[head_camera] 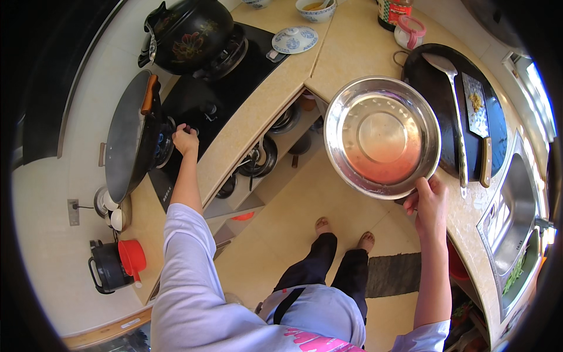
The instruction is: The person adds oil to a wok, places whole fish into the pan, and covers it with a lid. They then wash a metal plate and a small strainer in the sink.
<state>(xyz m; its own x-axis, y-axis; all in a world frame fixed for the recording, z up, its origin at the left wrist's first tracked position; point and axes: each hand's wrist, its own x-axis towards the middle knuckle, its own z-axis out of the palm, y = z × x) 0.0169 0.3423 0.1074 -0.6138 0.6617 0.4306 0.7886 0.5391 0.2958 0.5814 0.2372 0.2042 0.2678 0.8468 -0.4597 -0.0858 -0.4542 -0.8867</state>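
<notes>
My left hand [185, 139] is on the stove's control knob [195, 131] at the front of the black gas hob [204, 110]. Beside it a wok [127, 136] with a wooden handle sits over the left burner, where blue flame shows. In my right hand [429, 200] is the rim of a round stainless steel basin [382, 137], held up over the floor and the counter edge. Reddish liquid lies in the basin's lower part. Right of the basin, a metal spatula [455, 101] and a cleaver [476, 105] with minced bits on its blade lie on a dark round board [435, 110].
A black floral pot [189, 39] stands on the far burner. Near it are a patterned lid [294, 39], a bowl with a spoon [316, 11] and a clip-top jar [409, 33]. The sink [514, 207] is at right, a red ladle [131, 257] at lower left.
</notes>
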